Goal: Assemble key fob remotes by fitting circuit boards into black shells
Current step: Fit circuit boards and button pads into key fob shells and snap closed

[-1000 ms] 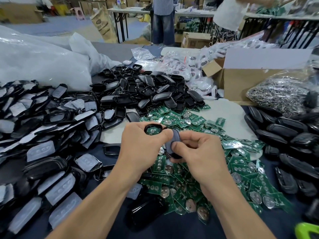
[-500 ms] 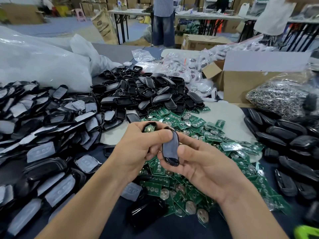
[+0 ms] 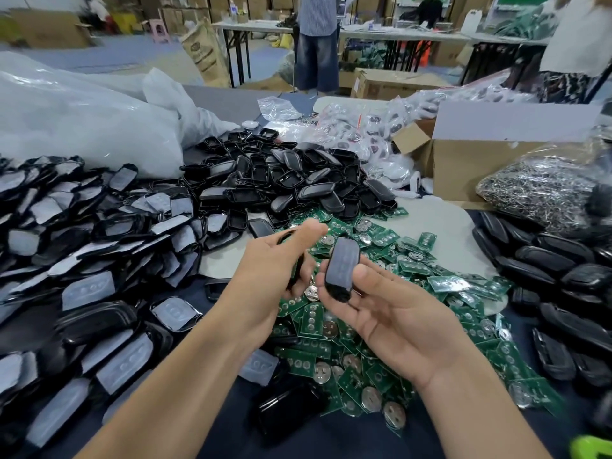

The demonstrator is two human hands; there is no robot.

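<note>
The left hand (image 3: pixel 270 271) gripped a mostly hidden black shell (image 3: pixel 299 265), while the right hand (image 3: pixel 397 318) pinched a grey-faced shell (image 3: pixel 342 265) beside it, above the circuit boards (image 3: pixel 311 319).

White plastic bag (image 3: pixel 82 127), open cardboard box (image 3: pixel 480 173), bag of metal rings (image 3: pixel 536 190)

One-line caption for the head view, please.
Over green circuit boards, the right hand holds a black shell while the left hand grips a second shell.
</note>
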